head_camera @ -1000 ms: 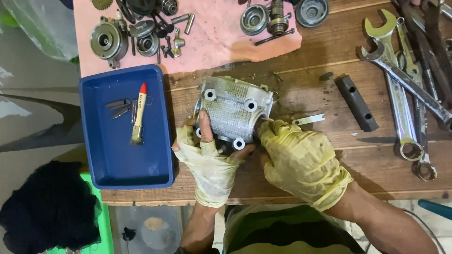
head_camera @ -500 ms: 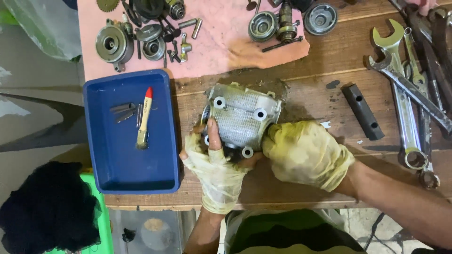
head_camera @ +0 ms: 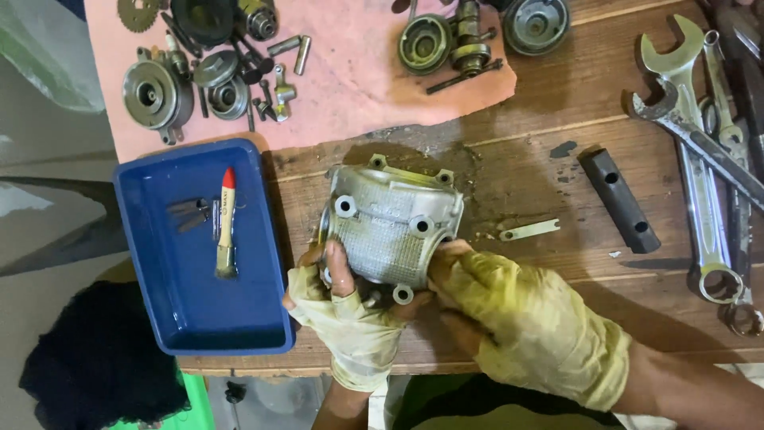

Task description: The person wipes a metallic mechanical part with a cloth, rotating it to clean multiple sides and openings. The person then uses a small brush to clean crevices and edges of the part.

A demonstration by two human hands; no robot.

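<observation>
Both gloved hands were gripping the engine cover (head_camera: 391, 221) on the wooden bench (head_camera: 557, 159): left hand (head_camera: 350, 314) clamped on its near-left corner, right hand (head_camera: 525, 322) wrapped around its near-right edge. Blue tray (head_camera: 191, 318) sat just left.

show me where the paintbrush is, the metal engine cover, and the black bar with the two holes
paintbrush (head_camera: 227, 223), head view, on its pale wooden handle, in the blue tray.
metal engine cover (head_camera: 394, 223), head view, on its ribbed top face, between both gloved hands.
black bar (head_camera: 619, 199), head view, on its middle, between the two holes.
</observation>
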